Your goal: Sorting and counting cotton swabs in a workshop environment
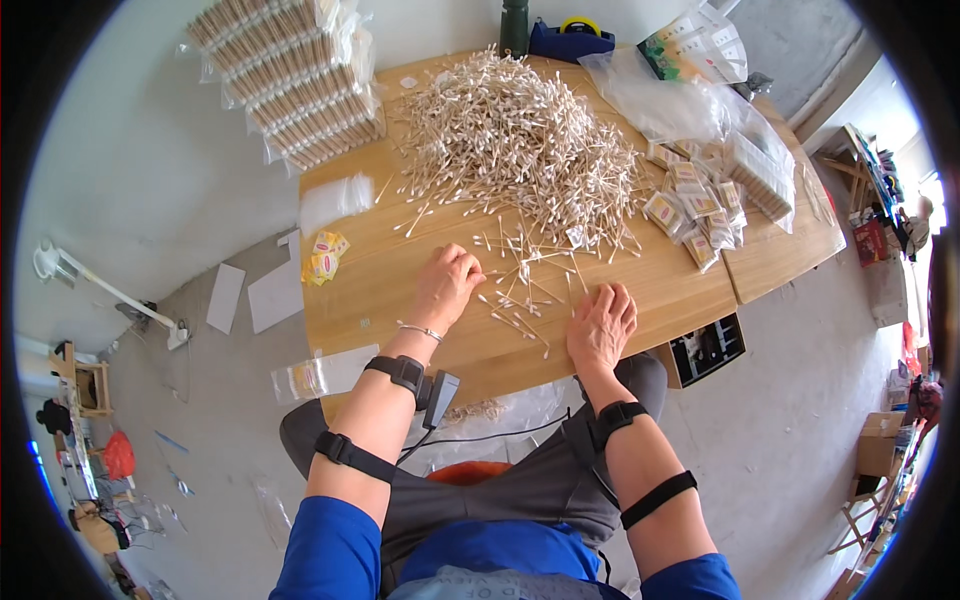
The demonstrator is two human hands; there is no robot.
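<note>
A big heap of cotton swabs (520, 140) with wooden sticks and white tips covers the far middle of the wooden table. Nearer to me, several loose cotton swabs (518, 300) lie scattered between my two hands. My left hand (448, 285) is closed at the left side of these swabs, its fingers curled down. One swab lies right by its fingertips, but whether they grip anything is hidden. On the right, my right hand (600, 325) rests at the table's near edge, fingers bent and apart, close to the loose swabs.
Stacked bags of swabs (290, 85) stand at the back left. Clear plastic sleeves (337, 200) and yellow labels (325, 257) lie left. Small filled packs (697, 210) and plastic bags (670, 100) are at right. A blue tape dispenser (570, 42) and dark green bottle (514, 28) stand behind.
</note>
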